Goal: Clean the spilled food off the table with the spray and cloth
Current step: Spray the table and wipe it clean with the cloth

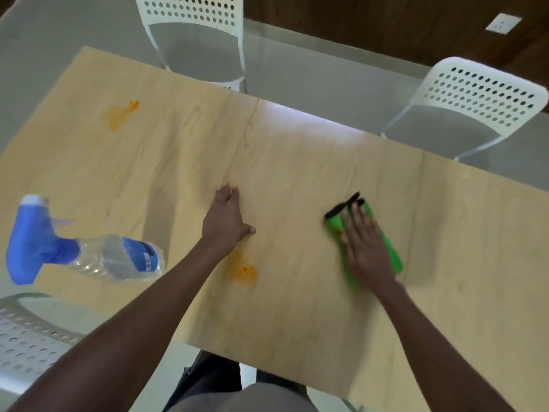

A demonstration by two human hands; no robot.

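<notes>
While left hand (227, 217) rests flat, right hand (367, 248) presses cloth (392, 251).

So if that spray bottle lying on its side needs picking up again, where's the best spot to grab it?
Probably around the narrow blue neck just behind the trigger head of the spray bottle. It lies on its side on the table, head pointing left, clear body to the right. The left hand, resting flat nearby, could come from above and wrap the neck, with fingers ending up near the trigger.
</notes>
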